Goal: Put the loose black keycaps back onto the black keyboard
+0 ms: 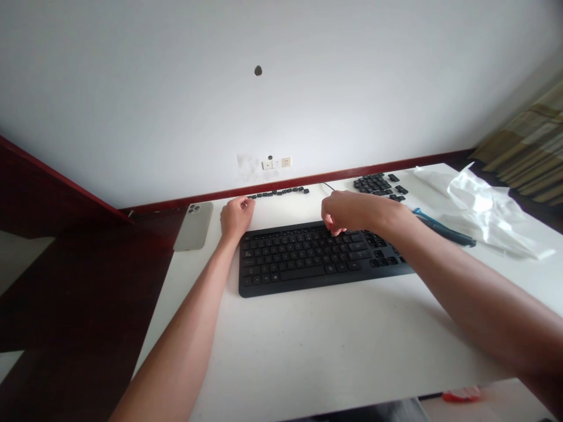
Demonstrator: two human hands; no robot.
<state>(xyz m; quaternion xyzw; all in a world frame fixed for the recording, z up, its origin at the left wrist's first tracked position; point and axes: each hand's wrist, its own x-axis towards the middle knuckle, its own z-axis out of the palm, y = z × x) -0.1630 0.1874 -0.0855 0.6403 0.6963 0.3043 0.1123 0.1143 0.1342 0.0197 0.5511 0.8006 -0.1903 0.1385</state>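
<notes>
A black keyboard (pixel 303 258) lies on the white table (pixel 308 346), with several key positions at its right part bare of caps. My right hand (pixel 338 212) is over the keyboard's upper edge, fingers bent down and pressed together; what they hold, if anything, is hidden. Beyond the keyboard's upper left corner, my left hand (pixel 237 217) rests on the table with curled fingers, beside the left end of a row of small black keycaps (pixel 281 192). Whether it holds a keycap cannot be made out. More loose keycaps (pixel 373 184) lie grouped at the back right.
A phone (pixel 196 225) lies at the table's left edge. Right of the keyboard are a blue-and-black tool (pixel 444 228), partly behind my right arm, and a crumpled clear plastic bag (pixel 479 205). A wall with sockets (pixel 277 163) stands behind the table.
</notes>
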